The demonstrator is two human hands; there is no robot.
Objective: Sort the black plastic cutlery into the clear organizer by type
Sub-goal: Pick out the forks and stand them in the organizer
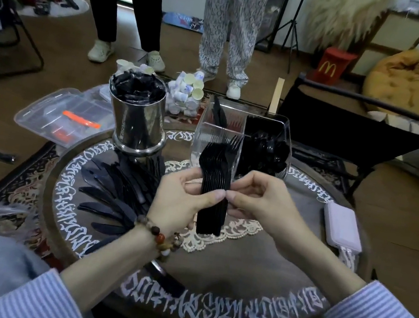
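A stack of black plastic forks [215,176] stands upright over the middle of the round table, tines up. My left hand [180,204] grips the stack from the left and my right hand [257,198] pinches its handles from the right, thumbs nearly touching. Just behind the forks stands the clear organizer [286,129]; black spoons [268,152] fill its right compartment and a few black knives [218,115] lean in the back left one. Several black knives [115,192] lie fanned on the table's left side.
A steel canister [138,129] full of black cutlery stands at the back left. A clear lidded box [62,116] lies beyond the table's left edge. A pink case [342,227] rests at the right rim. Two people stand behind the table, with a black chair [362,129] to the right.
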